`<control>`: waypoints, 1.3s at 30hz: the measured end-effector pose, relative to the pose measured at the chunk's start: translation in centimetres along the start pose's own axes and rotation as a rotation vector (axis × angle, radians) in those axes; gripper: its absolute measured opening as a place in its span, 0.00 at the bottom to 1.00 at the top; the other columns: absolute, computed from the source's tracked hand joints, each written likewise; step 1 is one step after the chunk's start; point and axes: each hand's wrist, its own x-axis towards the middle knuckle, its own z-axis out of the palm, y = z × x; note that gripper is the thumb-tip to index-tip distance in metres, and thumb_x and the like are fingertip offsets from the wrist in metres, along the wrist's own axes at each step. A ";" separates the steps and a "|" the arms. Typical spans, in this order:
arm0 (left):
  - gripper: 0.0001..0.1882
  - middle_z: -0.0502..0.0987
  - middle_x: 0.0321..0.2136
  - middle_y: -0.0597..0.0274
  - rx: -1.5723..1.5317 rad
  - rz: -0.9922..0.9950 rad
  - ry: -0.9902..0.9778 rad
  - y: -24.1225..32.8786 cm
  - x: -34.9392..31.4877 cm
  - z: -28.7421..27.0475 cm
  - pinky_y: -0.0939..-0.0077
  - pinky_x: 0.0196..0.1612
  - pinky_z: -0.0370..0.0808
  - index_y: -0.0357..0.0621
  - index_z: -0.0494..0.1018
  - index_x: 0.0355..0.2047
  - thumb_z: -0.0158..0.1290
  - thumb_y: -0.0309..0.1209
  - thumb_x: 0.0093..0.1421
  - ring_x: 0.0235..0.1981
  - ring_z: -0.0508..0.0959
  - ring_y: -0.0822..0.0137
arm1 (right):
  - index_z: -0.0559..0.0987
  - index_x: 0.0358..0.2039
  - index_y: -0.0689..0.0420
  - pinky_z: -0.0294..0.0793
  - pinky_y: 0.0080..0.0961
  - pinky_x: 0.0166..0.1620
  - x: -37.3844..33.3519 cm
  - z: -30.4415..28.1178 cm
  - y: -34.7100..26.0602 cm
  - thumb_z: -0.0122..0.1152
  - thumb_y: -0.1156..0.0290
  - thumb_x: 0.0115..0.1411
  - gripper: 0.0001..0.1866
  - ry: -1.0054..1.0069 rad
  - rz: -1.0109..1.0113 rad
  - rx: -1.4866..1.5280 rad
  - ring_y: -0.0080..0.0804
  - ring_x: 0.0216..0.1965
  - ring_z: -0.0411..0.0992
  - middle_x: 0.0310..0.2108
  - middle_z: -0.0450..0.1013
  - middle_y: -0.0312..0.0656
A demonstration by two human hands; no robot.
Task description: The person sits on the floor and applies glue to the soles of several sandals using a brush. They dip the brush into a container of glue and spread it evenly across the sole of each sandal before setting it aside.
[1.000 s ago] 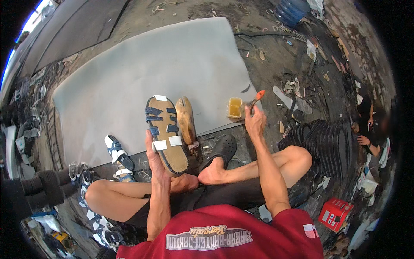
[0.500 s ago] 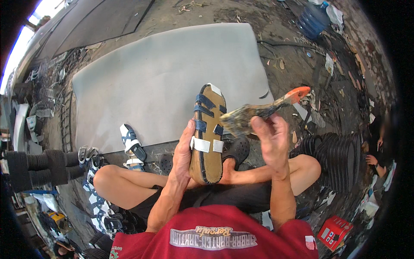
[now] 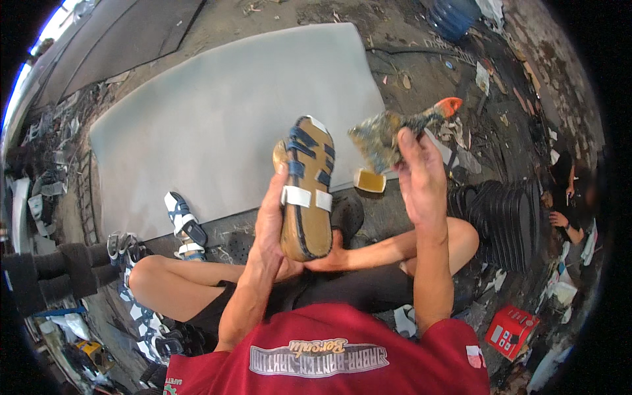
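Note:
My left hand (image 3: 268, 220) is wrapped round a half-made sandal (image 3: 307, 227), held up with its tan underside facing me. Blue and white strap ends are folded over that underside, and dark edging runs round it. My right hand (image 3: 421, 168) grips a paintbrush (image 3: 385, 135) caked with dried residue, its orange handle tip (image 3: 450, 106) pointing away to the right. The bristles are apart from the sandal. Below the brush sits a small tub (image 3: 370, 181) of yellowish-brown substance, at the edge of a large grey sheet (image 3: 230, 118).
Blue-and-white sandals (image 3: 185, 219) stand left of my crossed legs, with more along my left side. Black soles (image 3: 503, 224) are stacked at right, beyond my knee. A red box (image 3: 510, 332) lies lower right. Another person's hand (image 3: 558, 219) shows at far right. Scraps litter the floor.
The brush has moved up and away from the sandal, bringing the tub into view. My left hand has tilted the sandal slightly. The whole view has shifted a little.

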 end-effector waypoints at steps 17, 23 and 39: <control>0.28 0.82 0.48 0.55 0.133 0.129 -0.045 1.4 -2.9 0.1 0.71 0.45 0.85 0.41 0.70 0.64 0.51 0.49 0.74 0.43 0.84 0.68 | 0.81 0.44 0.66 0.76 0.25 0.41 -3.2 3.5 -0.5 0.67 0.71 0.68 0.11 -0.252 -0.573 -0.690 0.26 0.36 0.76 0.40 0.79 0.41; 0.28 0.82 0.48 0.57 0.140 0.106 -0.072 1.7 -3.3 -0.3 0.71 0.47 0.84 0.41 0.70 0.63 0.51 0.49 0.75 0.43 0.84 0.69 | 0.81 0.44 0.65 0.76 0.26 0.39 -3.9 4.6 -0.2 0.67 0.73 0.68 0.09 -0.367 -0.574 -0.685 0.27 0.35 0.77 0.39 0.80 0.41; 0.33 0.83 0.49 0.54 0.073 0.097 -0.006 1.8 -3.3 -1.4 0.64 0.48 0.84 0.41 0.73 0.61 0.48 0.58 0.73 0.46 0.85 0.63 | 0.78 0.50 0.67 0.76 0.23 0.47 -4.3 4.7 -1.5 0.67 0.67 0.70 0.16 -0.407 -0.180 -0.355 0.21 0.42 0.76 0.40 0.81 0.39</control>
